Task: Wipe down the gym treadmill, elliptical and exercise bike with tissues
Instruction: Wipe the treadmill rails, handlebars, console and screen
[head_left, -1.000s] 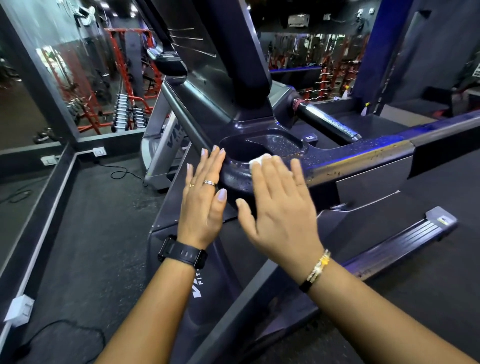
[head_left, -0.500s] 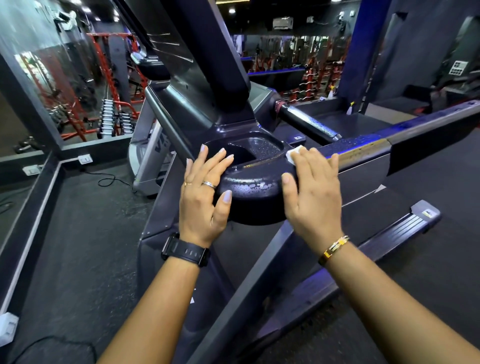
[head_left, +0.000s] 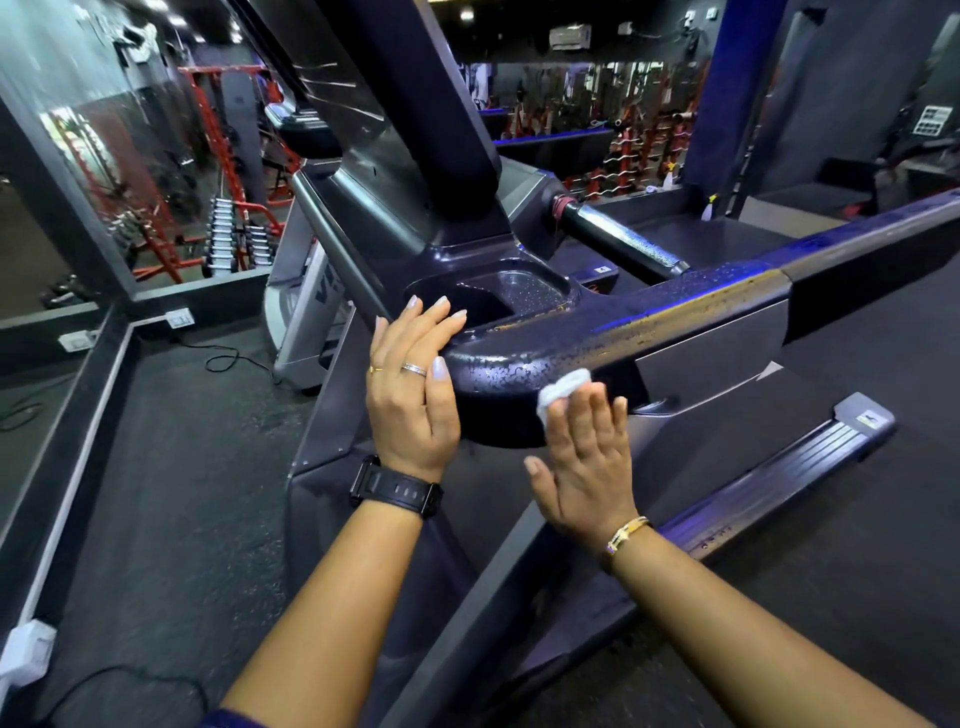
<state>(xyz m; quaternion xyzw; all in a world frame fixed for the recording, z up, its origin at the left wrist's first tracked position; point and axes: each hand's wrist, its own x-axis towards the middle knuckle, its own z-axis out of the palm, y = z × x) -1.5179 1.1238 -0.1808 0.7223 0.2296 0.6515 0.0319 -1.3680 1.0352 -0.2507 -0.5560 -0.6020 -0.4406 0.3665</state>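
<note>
Pressing a white tissue (head_left: 563, 387) against the rounded end of the treadmill (head_left: 691, 317) at centre frame, the right hand (head_left: 584, 462) lies flat, fingers straight and slightly spread, the wad showing past its fingertips. The left hand (head_left: 410, 395), just left of it, rests open-palmed on the same rounded end, its straight fingers reaching the rim of the cup holder (head_left: 519, 291). The two hands are apart, neither curled round anything. Droplets (head_left: 493, 376) speckle the dark surface between them. A black watch (head_left: 397, 488) sits on the left wrist, a gold bracelet (head_left: 626, 535) on the right. A dumbbell rack (head_left: 223, 239) stands at upper left.
</note>
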